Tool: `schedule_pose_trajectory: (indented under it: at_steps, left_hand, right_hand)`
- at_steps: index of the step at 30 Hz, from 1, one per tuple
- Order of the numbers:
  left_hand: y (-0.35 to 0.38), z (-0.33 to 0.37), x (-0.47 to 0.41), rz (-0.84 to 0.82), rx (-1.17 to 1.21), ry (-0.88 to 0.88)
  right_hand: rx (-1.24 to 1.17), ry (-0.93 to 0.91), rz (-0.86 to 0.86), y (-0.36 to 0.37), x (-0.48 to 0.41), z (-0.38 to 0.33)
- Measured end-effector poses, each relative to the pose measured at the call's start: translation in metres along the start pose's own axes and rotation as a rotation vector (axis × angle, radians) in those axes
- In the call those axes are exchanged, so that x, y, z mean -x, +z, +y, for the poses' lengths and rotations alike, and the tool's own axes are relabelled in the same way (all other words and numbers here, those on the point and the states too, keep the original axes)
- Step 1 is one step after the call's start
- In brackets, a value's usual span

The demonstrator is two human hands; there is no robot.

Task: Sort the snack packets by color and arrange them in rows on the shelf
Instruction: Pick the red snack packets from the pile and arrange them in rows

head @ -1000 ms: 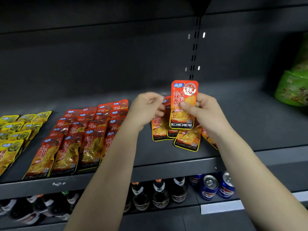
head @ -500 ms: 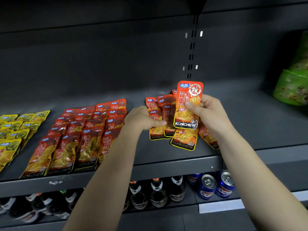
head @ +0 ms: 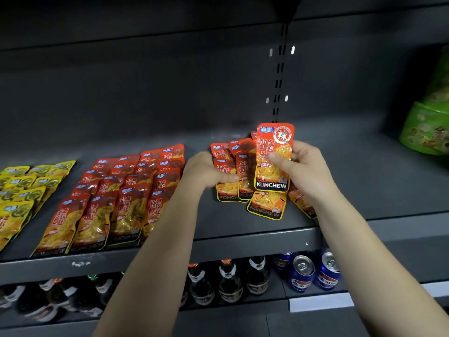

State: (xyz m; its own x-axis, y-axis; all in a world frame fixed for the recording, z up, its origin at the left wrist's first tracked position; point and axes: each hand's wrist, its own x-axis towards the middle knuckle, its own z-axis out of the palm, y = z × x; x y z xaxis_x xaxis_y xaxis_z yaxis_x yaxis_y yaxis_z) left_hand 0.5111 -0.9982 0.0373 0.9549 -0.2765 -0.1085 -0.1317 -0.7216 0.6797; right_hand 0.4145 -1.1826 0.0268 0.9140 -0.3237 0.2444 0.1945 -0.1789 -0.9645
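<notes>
Head view, upper shelf (head: 243, 242), dark grey, carrying all the snack packets.

- Right hand (head: 306, 171): holding one orange packet (head: 273, 159) upright above the shelf. The thumb is pressing on the packet's face and the fingers are curling behind it. "KONCHEW" is reading at its lower end.
- Left hand (head: 206, 170): sitting at 9 o'clock of the held packet with the fingers curled. The thumb is lying across the left packets of the loose orange pile (head: 266, 207). Whether the fingers are actually gripping one cannot be told.
- The loose orange pile is lying overlapped and unaligned. One packet is jutting toward 6 o'clock, and another is showing under the right wrist at 5 o'clock, near the shelf's front edge.
- Red packets (head: 116, 198): lying in overlapping rows at 9 o'clock of the pile, the nearest ones reaching the front lip.
- Yellow packets (head: 17, 190): lying in rows further toward 9 o'clock, running off the frame.
- Green bags (head: 425, 127): standing at 3 o'clock, well apart from the pile.

Room: grey shelf surface is showing as a strip between the red packets and the pile, a wider stretch from the pile toward 3 o'clock, and a band at 12 o'clock up to the back wall.

The lower shelf is holding dark bottles (head: 228, 280) and blue cans (head: 301, 271).
</notes>
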Motion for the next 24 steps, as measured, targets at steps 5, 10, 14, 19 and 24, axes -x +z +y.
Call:
schedule_pose_trajectory:
  at_steps: [5, 10, 14, 19, 24]
  left_hand:
    - [-0.001, -0.009, -0.004, 0.044, 0.256, -0.015]
    - [-0.013, -0.011, -0.003, 0.142, 0.287, 0.003]
    - [-0.028, -0.011, 0.006, 0.238, 0.216, 0.088]
    - [-0.062, -0.016, 0.018, 0.384, 0.061, 0.179]
    - [-0.094, -0.026, 0.027, 0.544, -0.074, 0.226]
  right_hand:
    - [0.067, 0.004, -0.012, 0.001, 0.000, 0.000]
    - [0.083, 0.017, -0.009, 0.003, 0.001, -0.002]
    - [0.111, 0.036, 0.005, 0.006, 0.000, -0.004]
    - [0.165, 0.028, 0.023, 0.016, -0.005, -0.016]
    - [0.206, 0.011, 0.036, 0.035, -0.015, -0.027]
